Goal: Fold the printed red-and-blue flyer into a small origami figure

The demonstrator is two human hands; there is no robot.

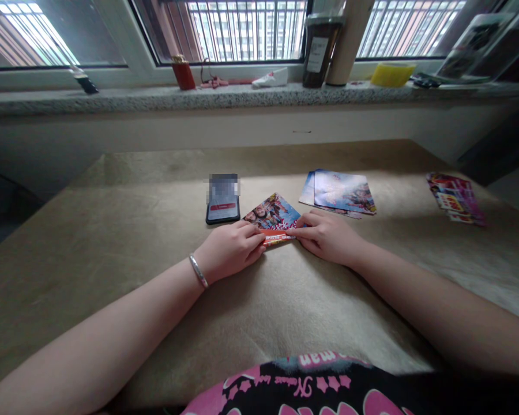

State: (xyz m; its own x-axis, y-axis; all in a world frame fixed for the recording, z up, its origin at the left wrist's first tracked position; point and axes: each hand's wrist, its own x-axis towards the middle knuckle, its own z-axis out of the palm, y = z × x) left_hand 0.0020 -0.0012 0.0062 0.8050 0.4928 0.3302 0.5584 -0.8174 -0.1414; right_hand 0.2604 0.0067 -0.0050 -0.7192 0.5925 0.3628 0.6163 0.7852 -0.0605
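A colourful printed sheet [273,214] lies on the tan table [112,248] in front of me, its near edge folded up into a red and white strip. My left hand [230,250] pinches the left end of that fold, fingers pressed together. My right hand [326,236] presses the right end with its fingertips closed on the paper. A silver bracelet [198,270] sits on my left wrist.
A black phone [223,199] lies just left of the sheet. A small pile of printed sheets [341,193] sits behind my right hand, another pile [456,199] at the far right. The window sill [225,95] holds a red box, a dark jar and a yellow item.
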